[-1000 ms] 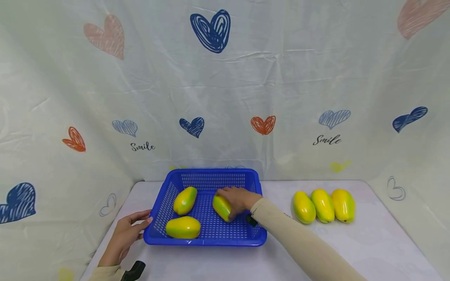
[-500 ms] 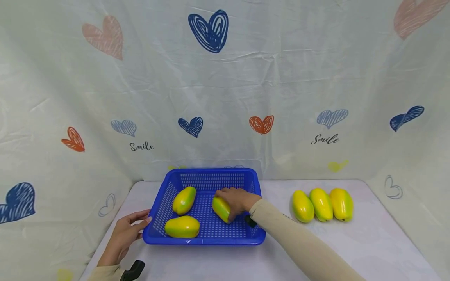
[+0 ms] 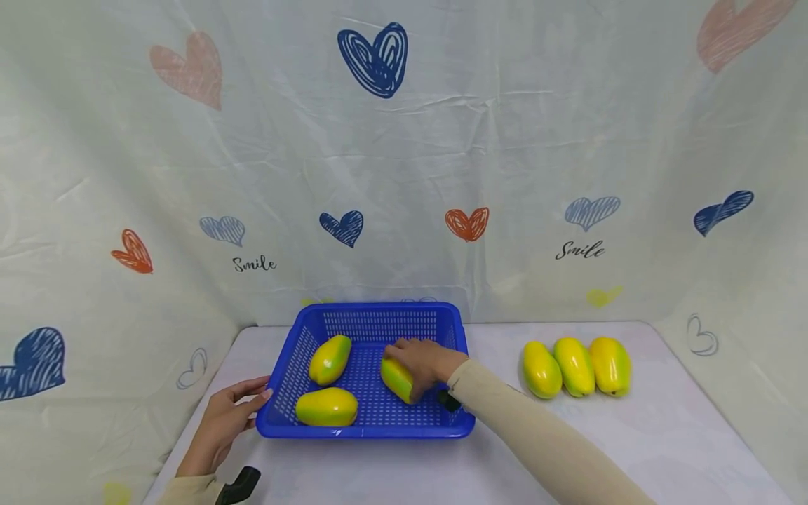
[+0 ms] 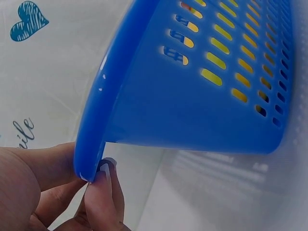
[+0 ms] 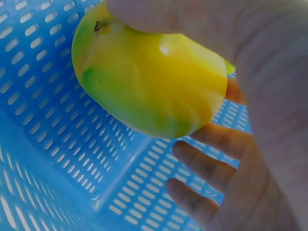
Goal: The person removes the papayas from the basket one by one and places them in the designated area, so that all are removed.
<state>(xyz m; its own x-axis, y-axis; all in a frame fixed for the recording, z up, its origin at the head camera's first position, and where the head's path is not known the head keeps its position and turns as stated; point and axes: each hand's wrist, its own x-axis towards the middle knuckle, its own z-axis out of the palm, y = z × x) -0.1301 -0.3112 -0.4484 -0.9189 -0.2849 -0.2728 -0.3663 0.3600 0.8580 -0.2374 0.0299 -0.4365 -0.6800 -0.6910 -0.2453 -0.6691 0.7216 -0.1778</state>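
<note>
My right hand (image 3: 424, 365) grips a yellow-green papaya (image 3: 396, 381) inside the blue plastic basket (image 3: 366, 433), toward its right side. In the right wrist view the thumb lies over the papaya (image 5: 154, 82) and fingers reach under its other side. The left hand (image 3: 225, 419) pinches the basket's left rim, with thumb and fingers on either side of the lip (image 4: 94, 110) in the left wrist view. Two more papayas lie in the basket: one at the back left (image 3: 330, 360), another papaya (image 3: 327, 407) near the front wall.
Three papayas stand side by side on the white table (image 3: 505, 456) to the right of the basket: a left papaya (image 3: 541, 370), a middle papaya (image 3: 574, 367) and a right papaya (image 3: 610, 366). A pale curtain (image 3: 404, 154) printed with hearts hangs behind the table.
Both hands keep their holds, and the papaya in the right hand has hardly moved. The whole head view has drifted slightly, with the table things a little further left.
</note>
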